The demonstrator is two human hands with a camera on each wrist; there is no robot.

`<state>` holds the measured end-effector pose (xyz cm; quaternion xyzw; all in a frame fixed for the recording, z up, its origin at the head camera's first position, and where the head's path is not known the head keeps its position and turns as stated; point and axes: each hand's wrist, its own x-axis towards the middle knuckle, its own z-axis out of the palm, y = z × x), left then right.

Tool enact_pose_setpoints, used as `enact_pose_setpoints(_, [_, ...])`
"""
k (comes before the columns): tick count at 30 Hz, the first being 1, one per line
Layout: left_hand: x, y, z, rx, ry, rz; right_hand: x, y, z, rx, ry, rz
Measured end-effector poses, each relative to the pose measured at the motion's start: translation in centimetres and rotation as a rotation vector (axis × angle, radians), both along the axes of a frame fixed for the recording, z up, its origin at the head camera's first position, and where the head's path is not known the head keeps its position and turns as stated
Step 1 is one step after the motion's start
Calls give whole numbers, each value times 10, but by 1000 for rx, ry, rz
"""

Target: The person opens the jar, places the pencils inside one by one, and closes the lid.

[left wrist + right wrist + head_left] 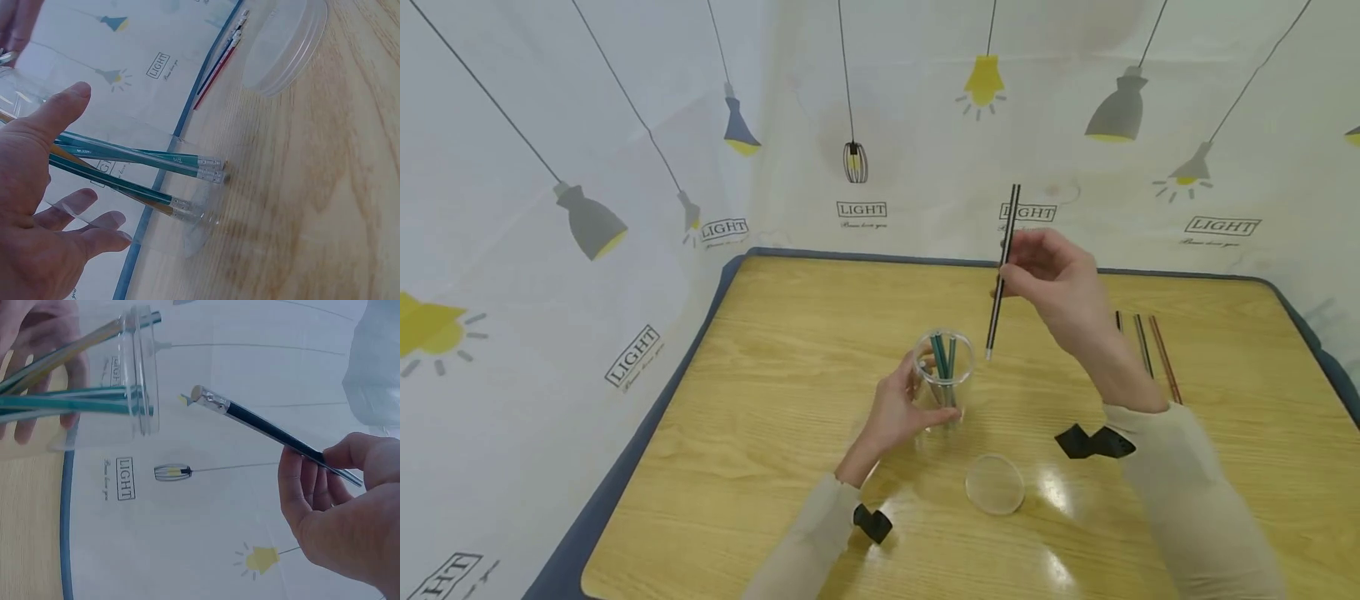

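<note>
My left hand [897, 410] grips a clear jar [962, 379] round its side, thumb in front and fingers behind. Several pencils stand in the jar, green ones [134, 184] and a yellow one [72, 355], their eraser ends at the bottom. To the right and higher up, my right hand [1058, 287] pinches a black pencil with silver stripes [996, 312] between thumb and fingers. It is nearly upright, eraser end [209, 398] down, apart from the jar and just right of its open mouth.
A round clear lid [995, 485] lies on the wooden table [775, 375] in front of the jar. Loose pencils lie at the right, among them a green one [1142, 342] and a red one [1166, 358], partly behind my right forearm. A lamp-print sheet [917, 125] hangs behind the table.
</note>
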<state>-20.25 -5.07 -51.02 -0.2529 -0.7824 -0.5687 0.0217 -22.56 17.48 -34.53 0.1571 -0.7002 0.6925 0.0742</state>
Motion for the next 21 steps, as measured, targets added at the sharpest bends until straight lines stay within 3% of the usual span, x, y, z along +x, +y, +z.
enact_pose_setpoints(4, [0,-1,0,-5,-25,5,2,-18,-2,-61,41,33])
enact_pose_setpoints(11, [0,0,-1,-18,-27,12,3,-38,-26,6,-37,41])
enact_pose_setpoints(21, [0,-2,0,-2,-58,3,8,-51,-42,143,-7,57])
